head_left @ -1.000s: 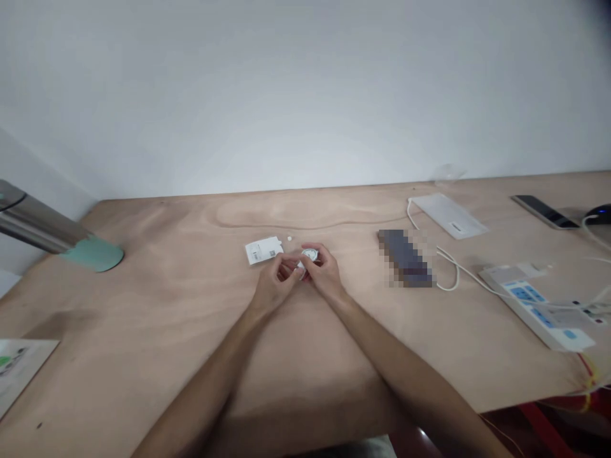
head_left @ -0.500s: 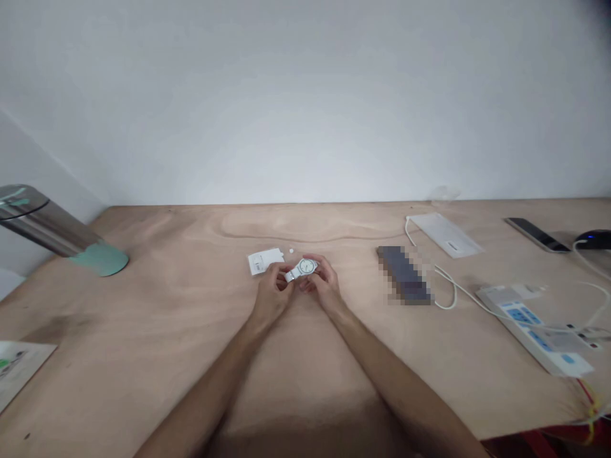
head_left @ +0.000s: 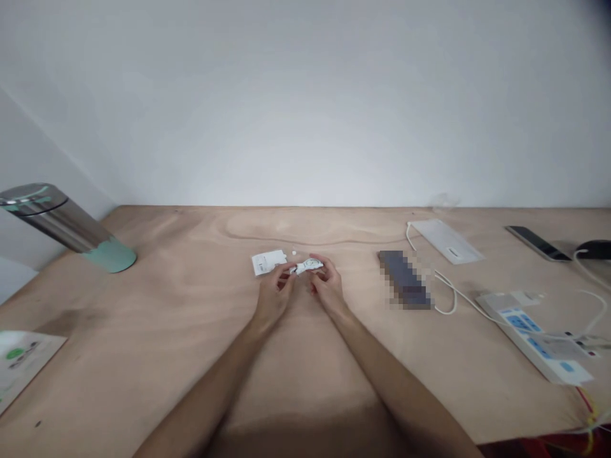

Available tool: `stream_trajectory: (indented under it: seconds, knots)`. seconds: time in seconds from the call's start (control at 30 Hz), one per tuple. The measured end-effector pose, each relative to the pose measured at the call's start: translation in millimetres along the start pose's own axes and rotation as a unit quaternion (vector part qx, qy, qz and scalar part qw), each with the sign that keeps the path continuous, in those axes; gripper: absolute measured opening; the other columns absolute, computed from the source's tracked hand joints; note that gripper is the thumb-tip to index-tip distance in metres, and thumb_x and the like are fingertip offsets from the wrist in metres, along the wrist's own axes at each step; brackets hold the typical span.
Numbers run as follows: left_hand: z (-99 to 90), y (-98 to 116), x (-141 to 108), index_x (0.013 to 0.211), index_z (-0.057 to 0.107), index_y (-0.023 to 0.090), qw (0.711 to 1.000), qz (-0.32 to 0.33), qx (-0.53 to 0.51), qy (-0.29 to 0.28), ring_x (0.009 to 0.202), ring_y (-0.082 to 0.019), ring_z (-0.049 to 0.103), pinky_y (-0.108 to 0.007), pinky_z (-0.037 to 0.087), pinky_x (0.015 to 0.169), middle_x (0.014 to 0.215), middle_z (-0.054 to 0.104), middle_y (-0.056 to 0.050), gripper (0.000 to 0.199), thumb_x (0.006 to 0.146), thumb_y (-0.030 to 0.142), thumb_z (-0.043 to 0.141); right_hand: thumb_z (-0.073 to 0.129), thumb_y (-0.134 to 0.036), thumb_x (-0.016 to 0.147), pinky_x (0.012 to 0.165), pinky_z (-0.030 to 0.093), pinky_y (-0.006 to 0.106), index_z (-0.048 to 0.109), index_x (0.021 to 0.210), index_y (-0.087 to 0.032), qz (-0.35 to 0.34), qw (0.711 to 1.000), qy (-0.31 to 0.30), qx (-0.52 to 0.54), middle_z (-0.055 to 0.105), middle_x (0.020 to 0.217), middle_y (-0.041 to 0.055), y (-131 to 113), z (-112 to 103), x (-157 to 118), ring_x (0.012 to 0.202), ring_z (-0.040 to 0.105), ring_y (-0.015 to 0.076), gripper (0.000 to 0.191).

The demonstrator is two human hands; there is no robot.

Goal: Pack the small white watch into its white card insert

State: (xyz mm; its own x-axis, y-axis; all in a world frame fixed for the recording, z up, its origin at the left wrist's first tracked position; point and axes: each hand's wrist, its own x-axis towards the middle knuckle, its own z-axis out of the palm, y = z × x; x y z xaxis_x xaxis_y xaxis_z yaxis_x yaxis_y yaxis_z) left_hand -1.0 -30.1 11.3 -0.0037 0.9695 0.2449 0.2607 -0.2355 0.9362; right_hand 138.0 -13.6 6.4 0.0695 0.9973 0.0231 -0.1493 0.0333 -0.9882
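White wristwatch with a round, pale dial and a light strap (head_left: 312, 263) is off the table, held between both hands at the centre of the view, its dial facing upward. The left hand (head_left: 271, 292) has its thumb and fingers drawn nearly together at the strap's end; the right hand (head_left: 330, 286) curls partly open around the dial side, fingers beyond it and thumb nearer the wearer. Both hands are thus occupied with this one piece, and whether the strap's clasp is fastened is too small to tell.

Taking the watch as the clock's centre, a flat white packet with printed markings (head_left: 268, 262) lies at nine o'clock, just beside the left fingers; whether anything is inside cannot be told. A tiny white round piece (head_left: 294, 253) sits near it, at about ten.

Well apart at nine o'clock, a steel bottle with a mint-green base (head_left: 79, 226) has its cap on, hiding any contents. Towards two to three, a flat, translucent white sleeve (head_left: 443, 238) shows a small label but no clear contents. At four, a long white power strip with blue socket areas (head_left: 534, 337) has white cable running across it on the pale wooden table (head_left: 181, 331).
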Motion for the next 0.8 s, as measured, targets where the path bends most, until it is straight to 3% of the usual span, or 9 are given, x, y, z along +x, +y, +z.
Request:
stream_trajectory:
  seconds: [0.17, 0.37, 0.47, 0.6, 0.8]
  knots:
    - [-0.1, -5, 1, 0.109, 0.061, 0.021, 0.999, -0.024, -0.027, 0.006, 0.078, -0.016, 0.061, -0.024, 0.049, 0.063, 0.093, 0.065, -0.005, 0.033, 0.086, 0.043, 0.052, 0.064, -0.040, 0.071, 0.034, 0.035, 0.021, 0.059, 0.106, -0.022, 0.005, 1.000, 0.014, -0.020, 0.059, 0.073, -0.0026, 0, -1, 0, 0.040, 0.041, 0.0069, 0.039]
    - [-0.4, -9, 3, 0.105, 0.057, 0.019, 0.994, -0.065, -0.073, 0.045, 0.056, -0.011, 0.053, -0.019, 0.042, 0.043, 0.077, 0.060, -0.001, 0.037, 0.084, 0.049, 0.053, 0.065, -0.047, 0.072, 0.038, 0.036, 0.022, 0.068, 0.094, -0.018, -0.003, 0.997, 0.022, -0.074, 0.058, 0.063, -0.0012, 0, -1, 0, 0.045, 0.045, 0.0107, 0.037]
    - [-0.7, -7, 2, 0.100, 0.055, 0.019, 0.996, -0.058, -0.064, 0.038, 0.056, -0.011, 0.053, -0.018, 0.041, 0.044, 0.078, 0.061, -0.001, 0.031, 0.084, 0.046, 0.054, 0.067, -0.047, 0.070, 0.043, 0.043, 0.024, 0.067, 0.096, -0.017, 0.005, 0.998, 0.032, -0.052, 0.059, 0.064, 0.0000, 1, 0, 0, 0.050, 0.051, 0.0132, 0.039]
    - [-0.4, -6, 2, 0.092, 0.051, 0.019, 0.995, -0.068, -0.063, 0.040, 0.057, -0.011, 0.054, -0.018, 0.040, 0.044, 0.074, 0.061, -0.001, 0.027, 0.084, 0.045, 0.054, 0.066, -0.047, 0.072, 0.041, 0.041, 0.022, 0.057, 0.115, -0.020, 0.012, 1.000, 0.016, -0.011, 0.061, 0.070, -0.0019, 1, 0, 0, 0.042, 0.048, 0.0092, 0.052]
    - [0.5, -12, 6, 0.086, 0.046, 0.020, 0.994, -0.057, -0.078, 0.055, 0.046, -0.007, 0.043, -0.017, 0.034, 0.040, 0.064, 0.051, 0.006, 0.028, 0.081, 0.045, 0.058, 0.065, -0.048, 0.073, 0.043, 0.042, 0.022, 0.059, 0.104, -0.020, 0.015, 0.999, -0.019, -0.022, 0.062, 0.071, -0.0014, 2, 0, -1, 0.045, 0.052, 0.0093, 0.042]
